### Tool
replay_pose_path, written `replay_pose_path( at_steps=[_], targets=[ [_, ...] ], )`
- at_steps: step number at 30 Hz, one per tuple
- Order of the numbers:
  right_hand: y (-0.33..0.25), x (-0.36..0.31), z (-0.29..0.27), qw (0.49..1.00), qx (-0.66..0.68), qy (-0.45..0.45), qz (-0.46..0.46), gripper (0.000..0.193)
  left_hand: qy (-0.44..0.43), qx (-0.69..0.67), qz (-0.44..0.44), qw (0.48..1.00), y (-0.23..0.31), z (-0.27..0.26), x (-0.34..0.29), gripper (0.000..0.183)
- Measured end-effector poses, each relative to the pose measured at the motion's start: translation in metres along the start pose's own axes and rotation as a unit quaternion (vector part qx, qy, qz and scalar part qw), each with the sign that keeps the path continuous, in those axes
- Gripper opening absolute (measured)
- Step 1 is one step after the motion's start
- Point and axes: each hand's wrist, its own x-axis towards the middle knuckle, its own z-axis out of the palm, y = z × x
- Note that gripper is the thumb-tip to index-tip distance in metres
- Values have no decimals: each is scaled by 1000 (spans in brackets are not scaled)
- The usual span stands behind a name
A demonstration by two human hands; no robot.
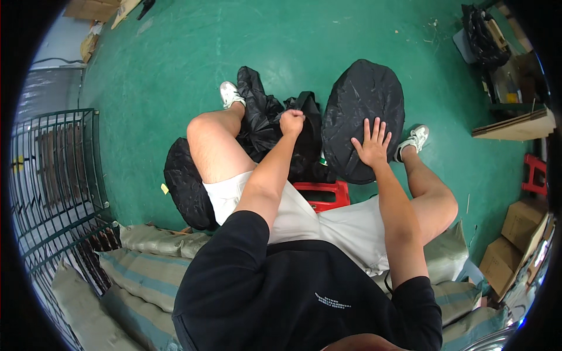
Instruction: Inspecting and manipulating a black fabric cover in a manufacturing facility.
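Note:
My right hand [373,143] lies flat, fingers spread, on a round black fabric piece [358,88] that looks puffed and wrinkled, between my knees and nearer my right foot. My left hand [292,123] is closed in a fist, knuckles up, in front of a black bag [310,108] with a strap-like loop. What the fist holds, if anything, is hidden. Crumpled black fabric [253,96] lies left of that hand, beside my left foot. Another rounded black piece [186,184] rests on the floor outside my left leg.
A red plastic stool [336,196] shows between my thighs. Stuffed woven sacks [140,278] lie behind me on both sides. A green metal cage [58,175] stands at left. Cardboard boxes [502,260], flat cardboard [518,126] and another red stool [534,174] are at right, on green floor.

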Motion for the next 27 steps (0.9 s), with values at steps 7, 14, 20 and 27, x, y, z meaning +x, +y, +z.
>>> replay_pose_path(
  at_steps=[7, 14, 20, 27],
  targets=[
    [-24, -1, -43, 997, 43, -41, 47, 88, -47, -199, 269, 941, 151, -84, -39, 15],
    [-57, -54, -145, 291, 913, -252, -138, 55, -98, 170, 712, 675, 211, -147, -187, 10],
    [-51, -91, -181, 451, 883, -100, 86, 25, -228, 125, 668, 698, 205, -133, -264, 15],
    [-67, -81, -190, 343, 925, -163, 17, 34, -591, -410, 437, 540, 291, -172, -364, 58]
  ],
)
